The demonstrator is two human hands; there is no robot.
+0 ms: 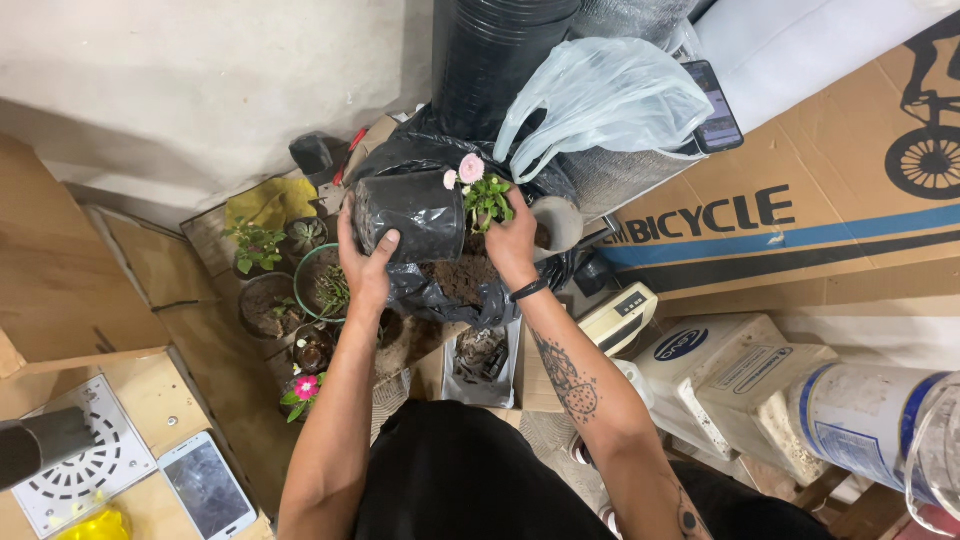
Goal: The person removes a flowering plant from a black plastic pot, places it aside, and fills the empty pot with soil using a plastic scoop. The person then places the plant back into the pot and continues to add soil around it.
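A pale plastic bag (pixel 600 100) lies against a stack of black pots (pixel 495 60), with a phone (pixel 715 105) just beside it. A large cardboard box (pixel 800 210) with a blue stripe leans along the right. On the left, small potted plants (pixel 270 250) cluster together, one with a pink bloom (pixel 306 387). Lower left, a white drain grate (pixel 85 465) lies on a wooden surface (pixel 150 385) near a second phone (pixel 208 487) and something yellow (pixel 95 525), perhaps a bag.
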